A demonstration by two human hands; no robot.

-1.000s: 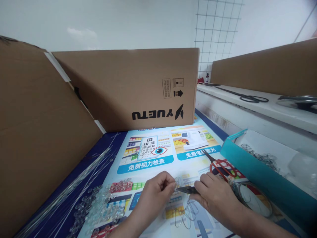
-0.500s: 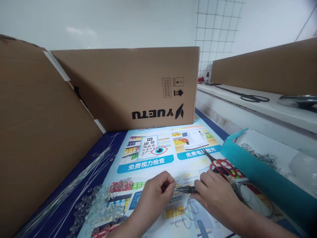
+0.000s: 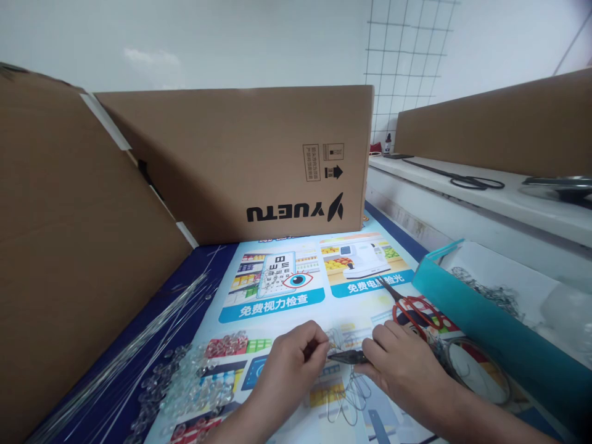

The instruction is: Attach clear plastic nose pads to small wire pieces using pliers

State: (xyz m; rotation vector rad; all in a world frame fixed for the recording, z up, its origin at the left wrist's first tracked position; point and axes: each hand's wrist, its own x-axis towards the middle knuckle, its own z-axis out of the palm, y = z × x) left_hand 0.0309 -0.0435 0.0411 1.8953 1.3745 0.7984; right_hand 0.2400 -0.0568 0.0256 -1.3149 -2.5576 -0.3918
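In my right hand [image 3: 402,357] is a pair of dark pliers [image 3: 348,357], the narrow jaws pointing left. My left hand [image 3: 300,354] is closed in a pinch just left of the jaw tips. What sits between its fingers is too small to make out. Bent wire loops [image 3: 346,401] lie on the printed sheet below the pliers, and more thin wire shows faintly behind the fingertips. Red-handled scissors [image 3: 419,311] rest beyond my right hand. Clear beads [image 3: 198,382] are heaped to the left of my left wrist.
Long straight wires [image 3: 134,351] lie along the left on blue cloth. A teal box [image 3: 485,320] with tangled wire pieces stands at right. A wire coil [image 3: 481,370] is beside it. Cardboard [image 3: 222,154] walls the back and left. Black scissors [image 3: 476,182] lie on the white ledge.
Almost nothing differs. My right hand and the pliers have shifted very slightly, while my left hand keeps its pinch in nearly the same place.
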